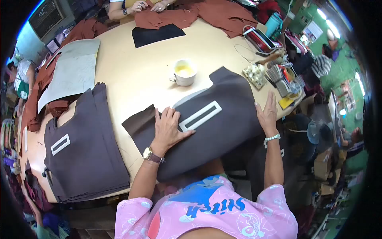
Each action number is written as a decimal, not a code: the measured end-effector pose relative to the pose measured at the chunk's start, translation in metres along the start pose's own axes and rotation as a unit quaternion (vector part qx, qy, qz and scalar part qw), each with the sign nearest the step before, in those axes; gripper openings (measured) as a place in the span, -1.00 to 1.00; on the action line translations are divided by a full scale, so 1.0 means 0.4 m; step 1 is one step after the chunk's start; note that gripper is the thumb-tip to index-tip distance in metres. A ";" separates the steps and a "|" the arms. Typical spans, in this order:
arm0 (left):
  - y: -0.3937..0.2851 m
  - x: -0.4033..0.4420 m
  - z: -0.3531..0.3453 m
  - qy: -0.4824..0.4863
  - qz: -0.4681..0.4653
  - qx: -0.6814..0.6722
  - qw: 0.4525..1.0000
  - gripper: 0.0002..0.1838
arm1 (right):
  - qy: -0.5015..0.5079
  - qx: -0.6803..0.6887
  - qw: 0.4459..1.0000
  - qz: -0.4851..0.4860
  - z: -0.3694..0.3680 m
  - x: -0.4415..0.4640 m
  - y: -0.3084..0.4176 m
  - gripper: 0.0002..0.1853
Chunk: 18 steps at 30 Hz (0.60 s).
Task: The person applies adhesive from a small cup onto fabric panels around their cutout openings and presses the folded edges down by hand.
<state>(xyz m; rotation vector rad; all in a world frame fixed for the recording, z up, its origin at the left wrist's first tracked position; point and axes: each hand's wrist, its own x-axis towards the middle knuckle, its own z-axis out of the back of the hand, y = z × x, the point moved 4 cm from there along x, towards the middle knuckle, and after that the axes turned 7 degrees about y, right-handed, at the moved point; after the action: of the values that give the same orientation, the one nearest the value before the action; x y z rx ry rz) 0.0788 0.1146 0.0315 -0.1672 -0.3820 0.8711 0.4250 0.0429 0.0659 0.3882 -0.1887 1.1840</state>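
A dark brown fabric panel (223, 137) lies in front of me, its lower edge hanging past the table's edge. On it rests a white rectangular strip with a long slot (213, 109), set at a slant. My left hand (169, 125) presses flat on the panel's left part, fingers apart, the thumb at the strip's lower end. Along the panel's right edge is my right hand (268, 112), fingers stretched out and thumb against the fabric. At the panel's upper left, a corner (139, 121) shows a lighter brown face.
To the left lies a stack of dark panels (89, 143) with a similar white strip (60, 144). A white cup (184, 72) holds something yellowish. A grey pattern sheet (75, 67), rust-coloured fabric (227, 16) and a phone (262, 40) surround the work. Another person's hands (149, 6) handle fabric opposite.
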 end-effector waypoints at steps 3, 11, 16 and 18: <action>0.005 -0.003 -0.007 0.001 -0.004 -0.011 1.000 -0.23 | 0.032 0.006 0.990 0.137 0.052 0.070 0.185 -0.26; 0.019 -0.005 -0.013 0.008 0.007 -0.051 0.999 -0.21 | 0.109 0.020 0.941 0.320 -0.117 0.240 0.558 -0.01; 0.023 -0.003 -0.013 0.024 0.011 -0.077 0.997 -0.22 | 0.305 -0.097 0.929 0.187 -0.148 0.295 0.668 0.13; 0.023 -0.005 -0.014 0.028 0.014 -0.089 0.996 -0.22 | 0.333 -0.091 0.918 0.193 -0.165 0.303 0.676 0.11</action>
<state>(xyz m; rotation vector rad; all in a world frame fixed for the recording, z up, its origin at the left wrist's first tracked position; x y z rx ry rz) 0.0734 0.1191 0.0233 -0.3617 -0.4052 0.8584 0.2155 0.2600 0.0998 -0.2421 0.2309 1.6090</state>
